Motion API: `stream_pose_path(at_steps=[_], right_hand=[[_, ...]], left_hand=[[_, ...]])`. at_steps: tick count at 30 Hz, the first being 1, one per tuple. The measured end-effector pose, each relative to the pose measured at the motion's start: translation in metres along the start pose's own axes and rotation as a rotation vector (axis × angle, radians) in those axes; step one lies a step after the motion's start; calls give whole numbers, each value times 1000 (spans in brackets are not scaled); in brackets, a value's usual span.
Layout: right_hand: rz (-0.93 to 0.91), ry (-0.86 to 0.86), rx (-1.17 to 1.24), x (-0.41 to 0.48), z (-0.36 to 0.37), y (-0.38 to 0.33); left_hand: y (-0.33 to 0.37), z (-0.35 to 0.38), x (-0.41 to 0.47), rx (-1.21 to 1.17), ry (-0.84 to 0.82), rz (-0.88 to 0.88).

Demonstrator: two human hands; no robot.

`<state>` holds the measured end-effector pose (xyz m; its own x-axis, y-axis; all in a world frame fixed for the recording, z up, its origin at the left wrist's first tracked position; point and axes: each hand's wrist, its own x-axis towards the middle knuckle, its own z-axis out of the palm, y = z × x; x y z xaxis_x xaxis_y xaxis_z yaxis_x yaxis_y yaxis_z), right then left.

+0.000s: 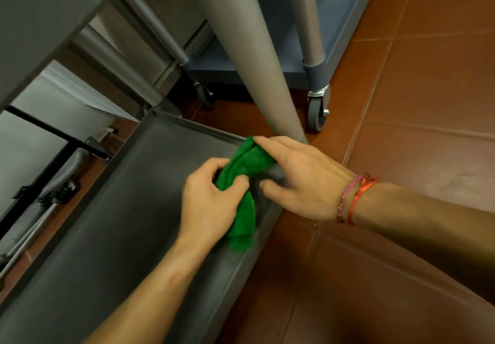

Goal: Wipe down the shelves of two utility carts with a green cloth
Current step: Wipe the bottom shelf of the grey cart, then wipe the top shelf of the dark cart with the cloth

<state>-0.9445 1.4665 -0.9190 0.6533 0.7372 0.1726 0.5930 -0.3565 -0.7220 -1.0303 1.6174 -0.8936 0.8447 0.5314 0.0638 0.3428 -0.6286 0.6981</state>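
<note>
A green cloth (245, 183) is bunched over the near right corner of the grey cart's bottom shelf (128, 199). My left hand (211, 199) grips the cloth's middle, fingers curled round it, and one end hangs down past the palm. My right hand (297, 177) reaches in from the right and holds the cloth's upper end under its fingers, thumb apart below. Red and pink string bracelets circle the right wrist.
A thick grey cart post (249, 57) rises just behind my hands. A second, blue-grey cart (292, 49) on caster wheels (317, 110) stands beyond it. Red-brown tiled floor (415, 89) lies to the right. Black frames and a grey hose (51, 183) sit at the left.
</note>
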Motion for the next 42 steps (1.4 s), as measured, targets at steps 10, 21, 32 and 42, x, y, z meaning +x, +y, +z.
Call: stream_pose_path(at_steps=[10, 21, 32, 42], right_hand=[[459, 190, 314, -59, -102, -5], [854, 520, 719, -135, -279, -140], [748, 426, 719, -138, -499, -396], [592, 407, 699, -133, -635, -538]], left_hand=[[132, 24, -41, -770, -290, -378], [329, -33, -92, -979, -455, -489], [558, -273, -122, -894, -666, -260], [690, -422, -130, -845, -626, -87]])
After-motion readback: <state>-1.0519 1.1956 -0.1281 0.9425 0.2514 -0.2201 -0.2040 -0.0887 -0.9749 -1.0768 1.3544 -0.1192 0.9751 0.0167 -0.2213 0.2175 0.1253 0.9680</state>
